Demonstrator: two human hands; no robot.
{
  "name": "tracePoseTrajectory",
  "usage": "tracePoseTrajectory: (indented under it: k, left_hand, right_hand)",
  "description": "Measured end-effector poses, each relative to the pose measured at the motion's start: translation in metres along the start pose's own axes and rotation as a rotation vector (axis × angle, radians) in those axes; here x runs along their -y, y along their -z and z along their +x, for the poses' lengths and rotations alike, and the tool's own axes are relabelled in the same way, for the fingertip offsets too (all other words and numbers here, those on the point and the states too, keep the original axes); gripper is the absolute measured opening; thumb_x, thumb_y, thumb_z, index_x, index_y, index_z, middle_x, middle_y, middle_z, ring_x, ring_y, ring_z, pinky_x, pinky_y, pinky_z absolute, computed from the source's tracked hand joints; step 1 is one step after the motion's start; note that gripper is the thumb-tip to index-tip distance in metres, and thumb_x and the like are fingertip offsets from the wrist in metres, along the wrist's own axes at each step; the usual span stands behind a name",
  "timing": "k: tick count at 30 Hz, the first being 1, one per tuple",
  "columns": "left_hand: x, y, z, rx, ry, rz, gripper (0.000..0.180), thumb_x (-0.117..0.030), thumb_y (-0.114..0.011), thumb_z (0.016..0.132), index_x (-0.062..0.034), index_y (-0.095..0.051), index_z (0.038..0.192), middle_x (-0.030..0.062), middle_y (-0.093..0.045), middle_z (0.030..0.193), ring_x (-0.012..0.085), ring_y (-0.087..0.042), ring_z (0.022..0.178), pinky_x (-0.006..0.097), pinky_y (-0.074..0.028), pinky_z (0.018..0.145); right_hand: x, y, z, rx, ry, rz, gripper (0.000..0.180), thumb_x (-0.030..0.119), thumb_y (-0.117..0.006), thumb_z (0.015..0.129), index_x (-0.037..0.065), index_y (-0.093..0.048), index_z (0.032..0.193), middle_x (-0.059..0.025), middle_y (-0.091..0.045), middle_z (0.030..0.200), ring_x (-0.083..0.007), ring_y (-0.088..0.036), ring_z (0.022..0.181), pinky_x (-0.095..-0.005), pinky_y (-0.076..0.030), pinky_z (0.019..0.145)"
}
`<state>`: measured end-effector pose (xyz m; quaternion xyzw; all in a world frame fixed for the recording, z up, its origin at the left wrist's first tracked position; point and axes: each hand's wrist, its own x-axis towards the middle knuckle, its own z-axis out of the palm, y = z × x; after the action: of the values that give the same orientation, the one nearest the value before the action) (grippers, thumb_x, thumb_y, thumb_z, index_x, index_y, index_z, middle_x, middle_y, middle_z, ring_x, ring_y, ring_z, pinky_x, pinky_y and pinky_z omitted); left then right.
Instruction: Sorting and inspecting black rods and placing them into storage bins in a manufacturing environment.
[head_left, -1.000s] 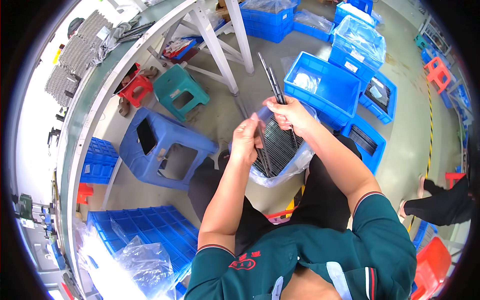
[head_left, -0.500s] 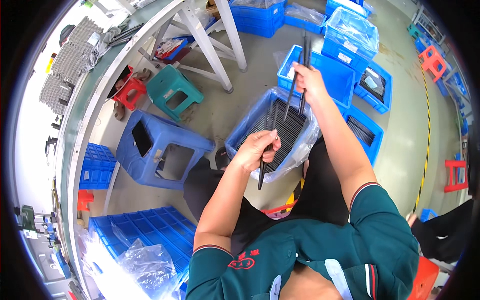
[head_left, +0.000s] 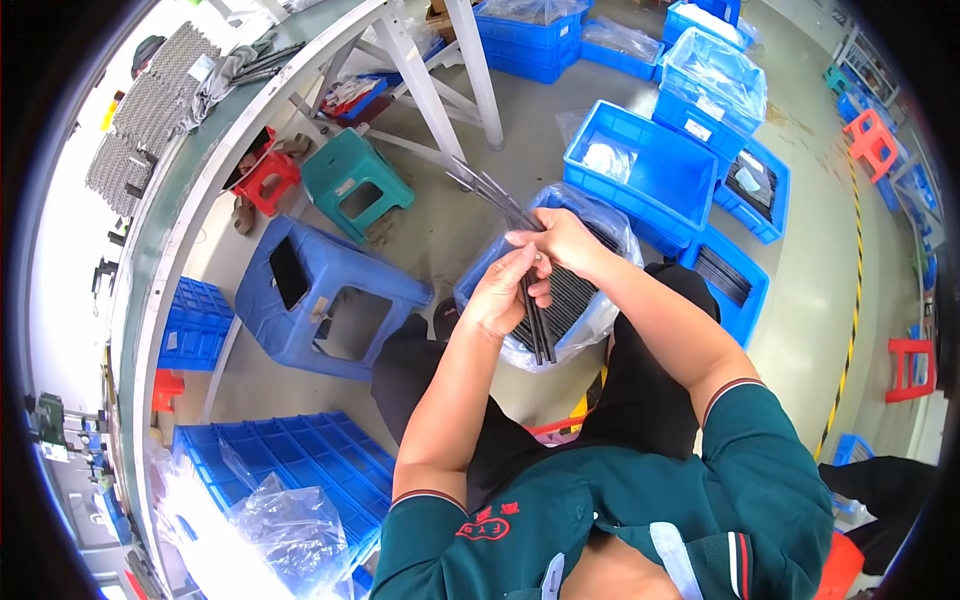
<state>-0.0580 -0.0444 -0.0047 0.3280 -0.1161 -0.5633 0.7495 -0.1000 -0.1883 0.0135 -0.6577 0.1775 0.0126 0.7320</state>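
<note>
Both of my hands are together on a small bundle of thin black rods (head_left: 538, 330), above a plastic-lined blue bin (head_left: 470, 275). My left hand (head_left: 507, 290) is closed around the lower part, and the lower ends stick out below its fingers. My right hand (head_left: 565, 240) grips the bundle just above, touching the left. The upper ends fan out a little toward the far left. Several more black rods (head_left: 575, 300) lie side by side in the bin; my hands and wrists cover part of them.
An open blue crate (head_left: 640, 185) stands beyond the bin, with crates of dark rods (head_left: 725, 275) to its right. Left are a blue stool (head_left: 300, 325) bearing a black phone (head_left: 287, 272), a green stool (head_left: 350, 185) and a white-legged table (head_left: 425, 90). Blue crates (head_left: 290, 460) stand near left.
My right hand has come down and left with its rods to meet my left hand. The rods from both hands are now in one bundle, tilted toward the far left.
</note>
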Motion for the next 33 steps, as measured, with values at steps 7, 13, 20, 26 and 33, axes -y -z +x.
tracePoseTrajectory:
  k: [7, 13, 20, 26, 33]
  left_hand:
    - [-0.012, 0.009, 0.003, -0.268, -0.16, -0.021, 0.035, -0.04, -0.057, 0.088, -0.0069, -0.056, 0.077, -0.0015, -0.041, 0.066, 0.0079, -0.034, 0.05, 0.023, -0.03, 0.045]
    - [-0.035, 0.012, -0.002, -0.499, -0.373, -0.138, 0.029, -0.035, -0.059, 0.088, -0.0068, -0.057, 0.081, -0.0022, -0.042, 0.063, 0.008, -0.034, 0.049, 0.023, -0.03, 0.044]
    - [-0.041, 0.012, -0.001, -0.542, -0.54, -0.182, 0.032, -0.037, -0.056, 0.09, -0.0056, -0.057, 0.086, -0.002, -0.041, 0.065, 0.0076, -0.033, 0.049, 0.023, -0.03, 0.046]
    - [-0.039, 0.012, 0.003, -0.56, -0.534, -0.203, 0.033, -0.038, -0.054, 0.091, -0.0053, -0.056, 0.087, -0.0021, -0.041, 0.066, 0.0075, -0.033, 0.05, 0.023, -0.03, 0.046]
    - [-0.032, 0.008, 0.006, -0.539, -0.577, -0.088, 0.031, -0.034, -0.054, 0.092, -0.0058, -0.056, 0.079, -0.0035, -0.038, 0.061, 0.0058, -0.03, 0.048, 0.022, -0.027, 0.044]
  right_hand:
    - [0.009, 0.005, -0.006, -0.175, 0.162, -0.365, 0.029, 0.029, -0.054, 0.089, 0.002, -0.052, 0.079, -0.0048, -0.057, 0.06, -0.0111, -0.054, 0.053, -0.0258, -0.042, 0.05]
    - [0.011, 0.008, -0.028, 0.015, 0.099, -0.205, 0.017, 0.02, -0.05, 0.09, 0.004, -0.046, 0.089, -0.0053, -0.057, 0.061, -0.0084, -0.046, 0.043, -0.0235, -0.036, 0.041]
    - [0.012, 0.005, -0.047, 0.119, -0.012, -0.17, 0.013, 0.018, -0.053, 0.089, 0.005, -0.048, 0.09, -0.0029, -0.054, 0.059, -0.0065, -0.045, 0.044, -0.0215, -0.035, 0.041]
    - [0.011, 0.006, -0.049, 0.111, -0.009, -0.201, 0.012, 0.019, -0.05, 0.091, 0.008, -0.045, 0.09, -0.003, -0.053, 0.059, -0.0056, -0.041, 0.042, -0.02, -0.031, 0.038]
    - [0.009, 0.004, -0.049, 0.117, -0.001, -0.203, 0.011, 0.018, -0.05, 0.09, 0.009, -0.045, 0.088, -0.0026, -0.053, 0.059, -0.0056, -0.042, 0.042, -0.0203, -0.031, 0.038]
